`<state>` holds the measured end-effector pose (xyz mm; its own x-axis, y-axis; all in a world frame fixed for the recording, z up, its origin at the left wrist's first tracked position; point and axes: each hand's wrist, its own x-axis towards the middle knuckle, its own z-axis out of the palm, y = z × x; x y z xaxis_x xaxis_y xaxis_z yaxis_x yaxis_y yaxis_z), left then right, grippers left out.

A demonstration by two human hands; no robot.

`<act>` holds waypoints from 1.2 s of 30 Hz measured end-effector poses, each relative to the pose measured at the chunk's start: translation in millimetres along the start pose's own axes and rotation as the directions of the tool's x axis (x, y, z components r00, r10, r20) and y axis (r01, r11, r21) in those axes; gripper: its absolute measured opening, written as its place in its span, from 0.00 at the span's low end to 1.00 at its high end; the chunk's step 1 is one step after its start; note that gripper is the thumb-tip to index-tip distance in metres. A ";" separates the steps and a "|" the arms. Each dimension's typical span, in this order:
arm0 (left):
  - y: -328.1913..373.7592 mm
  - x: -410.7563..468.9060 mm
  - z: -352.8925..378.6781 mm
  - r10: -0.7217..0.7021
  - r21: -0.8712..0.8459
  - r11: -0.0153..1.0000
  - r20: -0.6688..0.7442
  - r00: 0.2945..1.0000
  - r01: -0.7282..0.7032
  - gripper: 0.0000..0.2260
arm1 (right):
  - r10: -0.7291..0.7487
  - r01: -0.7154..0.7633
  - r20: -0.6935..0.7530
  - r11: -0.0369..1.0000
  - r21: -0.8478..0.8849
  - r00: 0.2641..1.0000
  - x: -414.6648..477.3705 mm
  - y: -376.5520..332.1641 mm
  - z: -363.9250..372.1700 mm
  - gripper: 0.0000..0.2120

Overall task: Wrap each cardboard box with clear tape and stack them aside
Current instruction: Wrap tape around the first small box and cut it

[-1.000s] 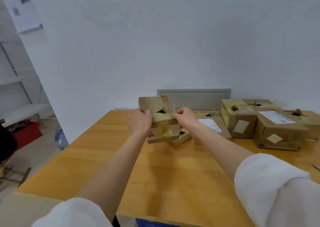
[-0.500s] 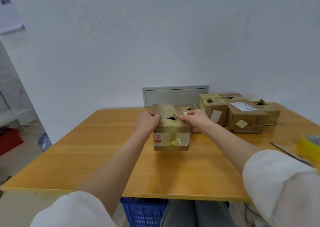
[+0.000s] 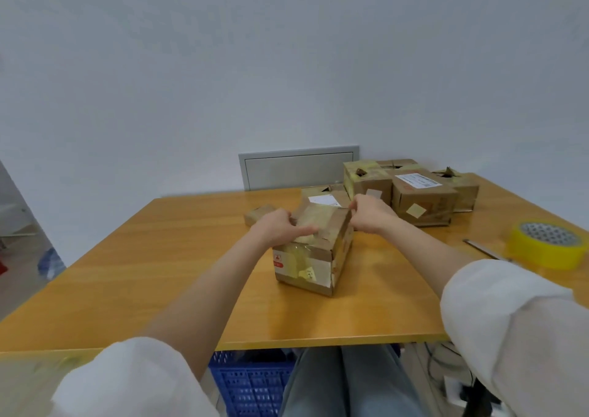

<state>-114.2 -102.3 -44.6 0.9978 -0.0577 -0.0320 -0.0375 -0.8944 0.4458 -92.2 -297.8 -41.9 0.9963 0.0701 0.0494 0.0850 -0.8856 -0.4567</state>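
Head view: one cardboard box (image 3: 314, 251) stands on the worktop (image 3: 159, 257) straight ahead of the person, between the two forearms
Left hand (image 3: 277, 230): sits on the box's near-left top edge, fingers curled down over the left side and thumb laid across the taped top, holding the box
Right hand (image 3: 371, 217): at the far right top corner of the same box, fingers curled on the edge; they are hidden behind the hand, so it may be pinching a flap or only the corner
Box axis: the long side runs away from the person, turned slightly so the near corner points right; the short labelled face looks back at the camera
Tape roll (image 3: 546, 247): yellowish, lying flat on the worktop to the right of the box, well apart from it and beside the right forearm
Metal strip (image 3: 484, 247): thin, lying between box and tape roll, just beside the roll
Nearer hand: the right, by a wide margin; the left would have to cross over the box
Other boxes (image 3: 420, 196): clustered at the far right, behind the right hand
Judgement: the box looks placed for wrapping, so the coming move turns on a rightward reach to the roll while the left hand steadies the box
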 end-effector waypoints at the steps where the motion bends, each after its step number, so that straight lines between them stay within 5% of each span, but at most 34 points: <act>1: 4.3 -1.5 0.4 0.015 0.013 1.000 0.059 0.998 -0.015 0.33 | -0.076 0.079 0.054 0.995 -0.062 0.996 1.7 -1.8 0.4 0.25; 6: 18.0 0.4 8.8 -0.033 0.165 0.986 0.216 0.976 -0.003 0.51 | -0.213 0.275 0.260 0.932 -0.235 0.942 9.0 -3.6 2.6 0.34; 13: 13.7 7.8 -16.7 0.021 0.138 0.987 0.389 0.921 -0.081 0.40 | -0.170 0.249 0.236 0.898 -0.364 0.957 13.5 -0.1 -18.6 0.29; 27: -5.0 42.5 -19.1 0.128 0.022 0.990 0.225 0.966 -0.137 0.36 | -0.158 0.184 0.126 0.954 -0.235 0.979 28.9 -3.4 -3.4 0.22; 36: -7.4 78.3 -15.6 0.149 0.045 0.986 0.206 0.967 -0.161 0.38 | -0.078 0.092 0.088 0.981 -0.173 0.993 47.6 -2.8 6.7 0.28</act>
<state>-34.9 -93.3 -36.5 0.9483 -0.2803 -0.1488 -0.2003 -0.8923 0.4045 -44.9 -288.9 -44.2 0.9838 0.1790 0.0066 0.1733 -0.9414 -0.2893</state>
